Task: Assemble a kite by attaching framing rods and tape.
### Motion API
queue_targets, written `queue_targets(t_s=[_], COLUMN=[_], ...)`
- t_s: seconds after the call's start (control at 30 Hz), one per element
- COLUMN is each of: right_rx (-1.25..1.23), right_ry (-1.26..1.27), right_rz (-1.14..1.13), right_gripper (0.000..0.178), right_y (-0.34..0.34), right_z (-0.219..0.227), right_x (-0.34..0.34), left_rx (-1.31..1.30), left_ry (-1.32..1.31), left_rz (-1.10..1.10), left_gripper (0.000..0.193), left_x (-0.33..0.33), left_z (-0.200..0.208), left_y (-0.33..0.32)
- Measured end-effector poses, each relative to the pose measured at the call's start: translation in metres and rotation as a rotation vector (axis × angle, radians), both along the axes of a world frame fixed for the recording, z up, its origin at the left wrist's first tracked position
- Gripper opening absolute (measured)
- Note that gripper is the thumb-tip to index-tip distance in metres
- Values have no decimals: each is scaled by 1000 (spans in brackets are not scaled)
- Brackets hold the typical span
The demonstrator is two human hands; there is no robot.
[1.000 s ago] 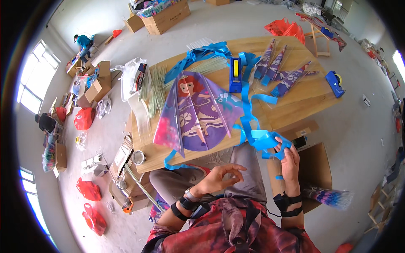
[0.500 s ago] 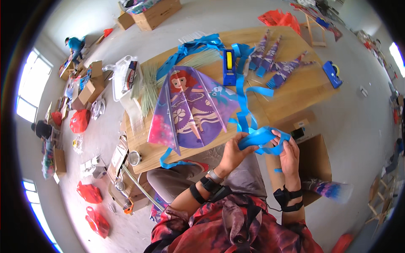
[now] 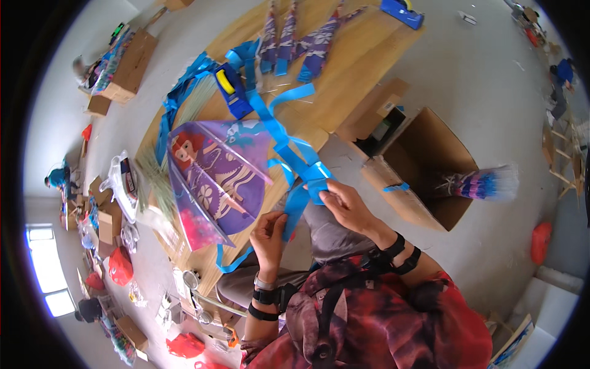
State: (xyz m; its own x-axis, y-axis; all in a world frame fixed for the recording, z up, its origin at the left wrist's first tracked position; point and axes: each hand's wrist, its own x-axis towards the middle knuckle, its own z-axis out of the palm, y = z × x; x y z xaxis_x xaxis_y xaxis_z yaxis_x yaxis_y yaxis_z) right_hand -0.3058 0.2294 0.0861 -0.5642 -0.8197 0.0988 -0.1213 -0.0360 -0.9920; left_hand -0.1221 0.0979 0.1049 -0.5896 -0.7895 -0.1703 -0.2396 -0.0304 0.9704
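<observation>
A strip of blue ribbon (image 3: 297,209) stretches between my two hands just off the near edge of the table. My left hand (image 3: 269,238) pinches its lower end. Fingers of my right hand (image 3: 347,206) close on a folded part higher up, and the ribbon runs on from there across the tabletop. Left of my hands lies a spread purple kite (image 3: 218,178) with a red-haired figure on it and thin rods along its face. Another loop of blue ribbon (image 3: 233,265) hangs from the kite's lower edge.
Beyond the kite, a blue tape dispenser (image 3: 232,90) stands on the wooden table (image 3: 359,55), near several folded kites (image 3: 316,46) and a second tape dispenser (image 3: 402,12). Thin pale sticks (image 3: 157,184) lie at the left. An open cardboard box (image 3: 424,166) is on the right.
The view has turned right, so the table now sits further left. My hands have gone from holding a bunched loop to drawing the ribbon out as a strip between them.
</observation>
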Motion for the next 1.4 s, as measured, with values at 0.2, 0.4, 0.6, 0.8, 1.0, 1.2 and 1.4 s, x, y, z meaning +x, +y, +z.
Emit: queue_targets(t_s=[0.2,0.4,0.6,0.8,1.0,1.2,1.4], right_rx=[169,146,46,-20,-68,-252,-514], right_ry=[31,47,-662,-954,-1160,-1255,-1249], right_rz=[21,-22,235,407,361,219,353], right_gripper=[14,17,32,32,32,30,26], right_y=[8,10,20,16,-33,-97,-124], right_z=[27,16,38,25,28,-3,51], right_x=[-10,-16,-22,-8,-28,-133,-136], left_rx=[-445,-372,15,-78,-89,-5,58], left_ry=[51,188,246,238,124,7,51], left_rz=[-68,-64,65,-103,-198,-230,-237], left_gripper=[13,12,8,13,21,38,26], left_x=[-4,1,-6,-13,-4,16,37], left_z=[3,13,27,17,6,5,-5], left_y=[0,8,18,29,32,29,25])
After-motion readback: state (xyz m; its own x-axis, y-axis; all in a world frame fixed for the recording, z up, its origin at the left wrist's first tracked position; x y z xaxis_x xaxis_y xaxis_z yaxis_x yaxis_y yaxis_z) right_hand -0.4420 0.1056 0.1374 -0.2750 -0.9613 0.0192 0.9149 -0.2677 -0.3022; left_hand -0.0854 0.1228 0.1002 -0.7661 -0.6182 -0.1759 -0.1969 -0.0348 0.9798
